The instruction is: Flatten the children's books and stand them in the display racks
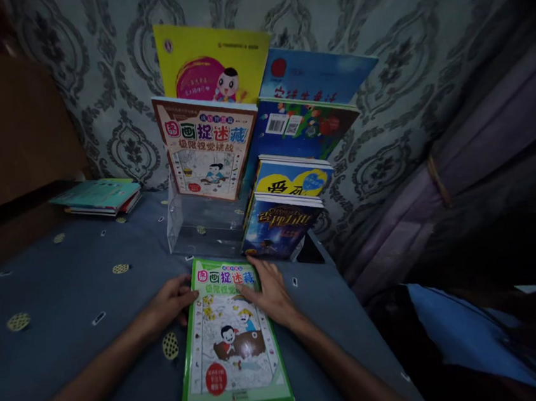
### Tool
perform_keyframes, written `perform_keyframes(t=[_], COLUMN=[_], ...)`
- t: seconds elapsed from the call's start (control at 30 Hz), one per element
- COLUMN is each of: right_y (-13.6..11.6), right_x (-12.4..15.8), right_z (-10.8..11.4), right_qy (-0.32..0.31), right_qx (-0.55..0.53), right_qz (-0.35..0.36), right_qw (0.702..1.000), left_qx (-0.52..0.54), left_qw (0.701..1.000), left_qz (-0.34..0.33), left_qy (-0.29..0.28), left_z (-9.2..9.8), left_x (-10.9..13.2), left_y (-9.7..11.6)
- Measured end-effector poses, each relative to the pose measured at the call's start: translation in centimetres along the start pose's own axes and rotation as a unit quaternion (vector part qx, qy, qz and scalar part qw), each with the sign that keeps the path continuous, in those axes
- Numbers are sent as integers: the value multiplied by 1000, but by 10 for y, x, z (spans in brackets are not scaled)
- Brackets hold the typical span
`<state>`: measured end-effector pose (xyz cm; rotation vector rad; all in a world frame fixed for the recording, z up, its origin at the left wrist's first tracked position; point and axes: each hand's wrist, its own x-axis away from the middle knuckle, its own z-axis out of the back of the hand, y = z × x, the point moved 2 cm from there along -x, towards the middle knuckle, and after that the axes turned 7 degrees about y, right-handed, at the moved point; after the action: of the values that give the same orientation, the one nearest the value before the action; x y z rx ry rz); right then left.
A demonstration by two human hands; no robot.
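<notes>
A green-bordered picture book [235, 344] lies face up on the blue cloth before me. My left hand [175, 299] holds its upper left edge, thumb on the rim and fingers curled at the side. At the upper right, my right hand [270, 289] grips the book with its thumb across the cover. Just behind it stands a clear plastic book rack [204, 226]. A brown-bordered picture book [209, 146] of similar design is upright in the rack's left side, in front of a yellow book [215, 62].
Dark blue books [278, 228], blue-and-yellow books [292, 179] and taller blue books [317, 74] fill the rack's right side. A small stack of books [99, 196] lies at the back left, near a brown box [11, 125]. Patterned wallpaper and a tied curtain [416, 198] border the table.
</notes>
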<state>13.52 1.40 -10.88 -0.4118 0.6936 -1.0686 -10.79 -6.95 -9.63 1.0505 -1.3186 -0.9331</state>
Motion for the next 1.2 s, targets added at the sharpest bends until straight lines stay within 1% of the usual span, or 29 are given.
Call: perform_keyframes(t=[0.1, 0.2, 0.27, 0.3, 0.33, 0.37, 0.47, 0.53, 0.6, 0.63, 0.7, 0.77, 0.83, 0.87, 0.97, 1.03, 1.13, 1.2], right_y=[10, 17, 17, 15, 12, 7, -10, -21, -28, -31, -34, -35, -37, -38, -43, -48, -61, -73], right_x=[-1, 1, 4, 6, 8, 11, 18, 21, 22, 22, 23, 24, 25, 26, 27, 25, 15, 4], right_z=[0, -4, -6, -6, -6, -6, -6, -5, -4, -4, -4, -2, 2, 5, 17, 29, 51, 68], right_qy=[31, 47, 67, 74, 72, 57, -46, -95, -113, -115, -121, -123, -135, -152, -229, -260, -258, -223], right_qx=[-84, -133, -203, -257, -319, -380, -514, -567, -605, -618, -632, -631, -617, -602, -539, -511, -485, -450], right_qz=[-6, -26, -47, -68, -97, -133, -230, -262, -278, -282, -283, -274, -253, -239, -188, -146, -74, -23], right_qw=[996, 990, 976, 961, 940, 913, 825, 775, 738, 725, 712, 715, 733, 746, 788, 806, 832, 864], left_qx=[27, 80, 121, 141, 158, 173, 206, 219, 228, 232, 237, 235, 227, 223, 211, 200, 172, 154], left_qw=[1000, 997, 993, 990, 987, 985, 978, 975, 973, 972, 971, 972, 974, 975, 975, 975, 974, 965], left_qz=[8, 11, 11, 10, 9, 8, 8, 16, 25, 26, 27, 22, 4, -10, -55, -80, -134, -205], left_qy=[7, 3, -4, -6, -7, -8, -7, -6, -11, -13, -15, -9, 3, 11, 38, 50, 53, 59], left_z=[0, 0, 0, 0, 0, 1, 2, 3, 2, 2, 2, 4, 7, 9, 14, 15, 15, 15], left_x=[4, 5, 5, 5, 5, 5, 5, 6, 7, 7, 8, 8, 7, 6, 6, 6, 6, 3], left_y=[4, 8, 8, 8, 8, 8, 8, 10, 12, 12, 14, 15, 18, 20, 29, 39, 59, 76])
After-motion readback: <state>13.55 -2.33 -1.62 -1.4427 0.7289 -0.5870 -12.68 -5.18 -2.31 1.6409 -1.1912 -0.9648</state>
